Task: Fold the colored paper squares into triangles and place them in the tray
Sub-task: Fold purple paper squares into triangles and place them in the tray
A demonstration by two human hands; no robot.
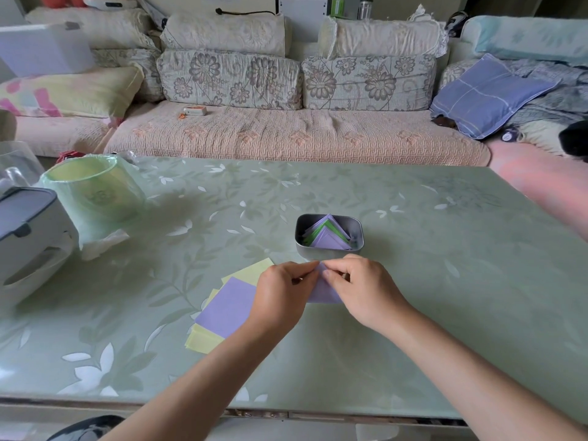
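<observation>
the left hand (283,291) and right hand (362,288) both pinch one purple paper (321,294) on the table (445,281), just before the single tray (313,253). its tip points away toward the tray, and its long edge runs left to right. the tray holds overlapping purple and green triangles (327,238), too layered to count. to the left lies a stack (229,307): one purple square over yellow ones.

A home living room is indicated: a long sofa (296,132) is piled with floral cushions (229,79) (a blue pillow (486,93) too), and a leaf-patterned counter (413,249) is set before it.
</observation>
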